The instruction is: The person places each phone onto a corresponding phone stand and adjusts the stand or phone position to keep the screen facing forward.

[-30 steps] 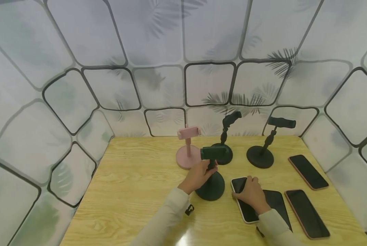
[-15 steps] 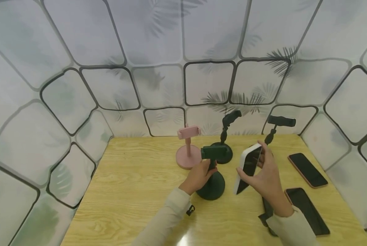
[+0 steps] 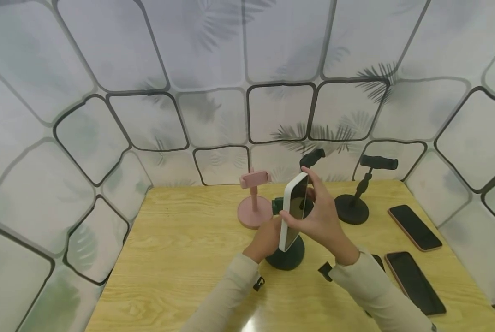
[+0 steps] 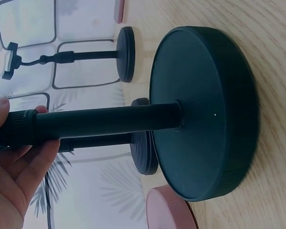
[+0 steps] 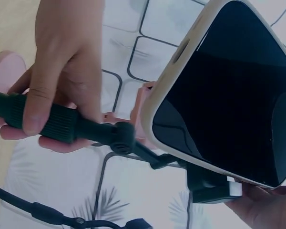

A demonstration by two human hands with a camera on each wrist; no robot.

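Above the base of the green stand (image 3: 288, 259), the white-edged phone (image 3: 295, 203) is off the bench (image 3: 181, 258), tilted, screen turned toward the right palm. Overlaps the stand's holder (image 5: 207, 186) in both the head and right wrist views; can't tell whether they touch.

Right hand (image 3: 324, 219): fingers clamped on the phone, thumb on one long edge, fingertips up at the far end. Edge grip, so probably chosen to leave the back face free and the tilt easy to trim.

Left hand (image 3: 267, 240): fingers wrapped round the ribbed collar high on the stem, thumb across it. Likely a bracing hold; the stem is tall and thin, so gripping near the top should cut wobble at the holder better than pressing the base would. Base sits flat on the bench.

Just behind, left: pink stand (image 3: 254, 214), upright. Behind the right hand: a black stand (image 3: 312, 158), mostly hidden, head showing. Further right: second black stand (image 3: 352, 210), well apart from the hands. Parked toward the rear, presumably to keep front space for the forearms.

Right side: rear phone (image 3: 414, 227) and front phone (image 3: 415, 282), flat, dark screens up, apart from each other. Probably laid there for right-hand reach. Another dark flat item (image 3: 378, 261) is mostly under the right sleeve (image 3: 373, 288); can't identify it.
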